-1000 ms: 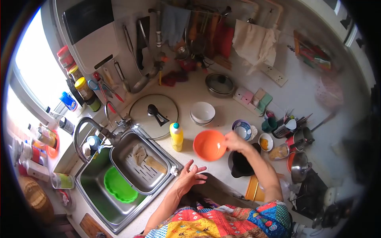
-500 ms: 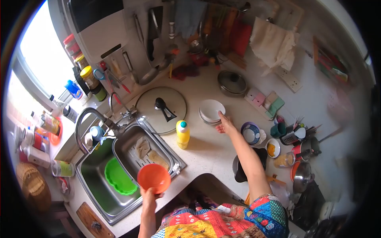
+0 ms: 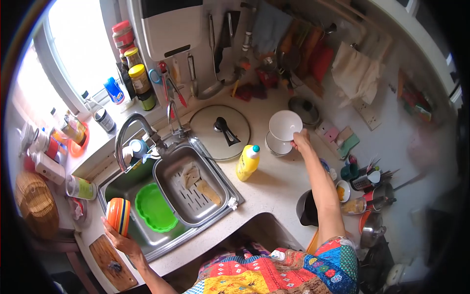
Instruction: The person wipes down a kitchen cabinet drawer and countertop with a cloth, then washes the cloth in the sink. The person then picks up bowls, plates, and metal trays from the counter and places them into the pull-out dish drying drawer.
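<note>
My left hand (image 3: 123, 241) grips an orange bowl with coloured stripes (image 3: 118, 213), tipped on its side over the left part of the sink (image 3: 134, 181). My right hand (image 3: 302, 140) pinches the rim of a white bowl (image 3: 285, 124), tilted with its inside towards me. Below it, a second white bowl (image 3: 278, 147) sits on the counter. Inside the sink lies a green scalloped basin (image 3: 155, 208). A steel drainer tray (image 3: 188, 206) beside it holds a cloth (image 3: 190, 175) and a tan sponge-like piece (image 3: 209, 192).
A yellow bottle with a teal cap (image 3: 247, 164) stands right of the sink. Behind it lies a glass pot lid (image 3: 208, 127). The faucet (image 3: 120, 142) arches over the sink's back. A wooden board (image 3: 110, 264) lies at the front left, and a dark pot (image 3: 306, 208) stands beneath my right arm.
My left hand has carried the orange bowl leftwards from the drainer tray's front and turned it sideways. My right hand has lifted the upper white bowl off the stack. The camera view has shifted.
</note>
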{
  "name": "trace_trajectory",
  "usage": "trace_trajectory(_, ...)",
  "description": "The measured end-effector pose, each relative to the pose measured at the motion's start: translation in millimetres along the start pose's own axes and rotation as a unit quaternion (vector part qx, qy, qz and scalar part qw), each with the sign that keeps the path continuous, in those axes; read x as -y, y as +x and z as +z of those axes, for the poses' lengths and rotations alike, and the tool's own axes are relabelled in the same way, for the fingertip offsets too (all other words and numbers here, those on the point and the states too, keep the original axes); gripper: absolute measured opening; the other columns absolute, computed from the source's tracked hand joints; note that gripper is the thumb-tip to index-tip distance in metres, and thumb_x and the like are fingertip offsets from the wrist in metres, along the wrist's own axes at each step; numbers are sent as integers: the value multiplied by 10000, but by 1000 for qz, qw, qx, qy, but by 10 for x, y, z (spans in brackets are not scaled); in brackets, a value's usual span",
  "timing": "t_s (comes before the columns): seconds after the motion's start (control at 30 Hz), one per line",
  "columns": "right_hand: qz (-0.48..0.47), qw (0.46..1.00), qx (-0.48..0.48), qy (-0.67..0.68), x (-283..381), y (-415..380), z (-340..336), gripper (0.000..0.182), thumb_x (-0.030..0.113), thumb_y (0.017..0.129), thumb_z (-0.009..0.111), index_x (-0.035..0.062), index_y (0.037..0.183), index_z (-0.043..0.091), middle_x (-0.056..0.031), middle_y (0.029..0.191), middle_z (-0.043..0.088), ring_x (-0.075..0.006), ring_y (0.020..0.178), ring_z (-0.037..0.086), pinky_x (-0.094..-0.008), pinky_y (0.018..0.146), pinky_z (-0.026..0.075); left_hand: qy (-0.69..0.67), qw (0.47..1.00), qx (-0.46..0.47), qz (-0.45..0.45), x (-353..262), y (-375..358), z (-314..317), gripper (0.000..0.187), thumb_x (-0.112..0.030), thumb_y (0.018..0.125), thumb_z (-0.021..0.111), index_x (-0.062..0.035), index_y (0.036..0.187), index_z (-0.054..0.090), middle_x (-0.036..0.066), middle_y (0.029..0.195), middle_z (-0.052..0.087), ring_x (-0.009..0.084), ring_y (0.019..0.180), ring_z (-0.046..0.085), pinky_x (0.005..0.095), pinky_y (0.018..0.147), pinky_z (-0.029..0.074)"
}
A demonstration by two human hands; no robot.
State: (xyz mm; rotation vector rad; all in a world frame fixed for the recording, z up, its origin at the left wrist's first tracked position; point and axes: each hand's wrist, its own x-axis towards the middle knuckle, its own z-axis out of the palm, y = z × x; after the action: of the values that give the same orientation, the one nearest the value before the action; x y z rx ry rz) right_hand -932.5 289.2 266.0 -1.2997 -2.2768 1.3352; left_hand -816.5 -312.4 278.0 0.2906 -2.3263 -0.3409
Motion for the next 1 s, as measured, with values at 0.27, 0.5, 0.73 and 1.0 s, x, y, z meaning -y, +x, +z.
trace_trajectory(0.27,-452,845,-195,-209,1084,-1069,156,336,57,723,488,-71,1034,481,-252,654,575,-333,558,596,-415,510,472,-15,1000,-18,21,324,63,-51,672,74,700,566,-99,1298,314,178,1191,471,347,1069,486,400,866,429)
trace_trajectory(0.5,-610,725,-217,-235,1329,-2091,573,531,3,718,525,-61,1221,366,-165,622,569,-299,510,578,-381,478,469,-44,997,-44,55,557,105,-141,609,-1,732,582,-91,1281,335,182,1197,463,367,1071,475,416,870,422)
trace_trajectory(0.73,-713,605,-278,-221,1371,-2538,713,559,-21,695,568,-60,1223,389,-76,580,515,-201,486,538,-314,426,445,-53,993,-79,64,650,162,-310,638,17,708,602,-94,1277,335,194,1176,473,372,1062,481,422,862,425)
trace_trajectory(1.0,-737,594,-246,-211,1481,-2870,725,530,6,726,558,-54,1226,390,-85,619,531,-207,502,544,-319,418,432,-54,992,-85,81,710,193,-403,667,12,701,615,-108,1289,324,201,1167,482,374,1047,494,422,835,434)
